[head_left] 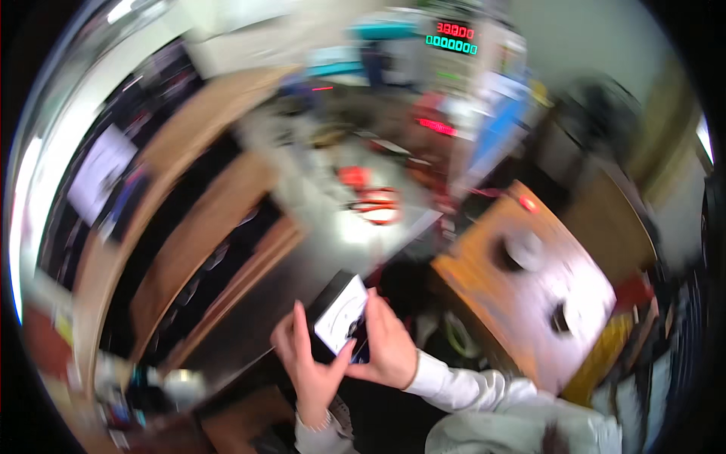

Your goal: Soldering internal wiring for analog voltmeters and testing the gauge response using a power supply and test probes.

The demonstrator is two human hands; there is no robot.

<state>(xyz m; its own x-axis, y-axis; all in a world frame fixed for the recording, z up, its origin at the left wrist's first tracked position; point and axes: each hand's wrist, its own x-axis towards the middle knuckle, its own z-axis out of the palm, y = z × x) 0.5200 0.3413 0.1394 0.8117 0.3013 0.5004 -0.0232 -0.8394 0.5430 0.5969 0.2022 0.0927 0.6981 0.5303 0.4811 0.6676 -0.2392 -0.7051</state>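
Note:
Between my two hands is a black, box-shaped analog panel meter (pixel 340 318) with a white dial face turned up toward me. My left hand (pixel 308 371) grips its left and lower side, fingers along the black edge and thumb near the lower front. From the other side my right hand (pixel 389 344) closes on the meter's right edge. The meter is held tilted, in front of the near edge of a grey workbench (pixel 261 280). Motion blur hides the fine marks on the dial.
Blurred red-handled tools (pixel 376 206) lie on the bench beyond my hands. Instruments with lit red and green digits (pixel 452 38) stand at the back. To the right is a wooden board (pixel 484 265) bearing two round pieces. Wooden shelving (pixel 204 197) rises on the left.

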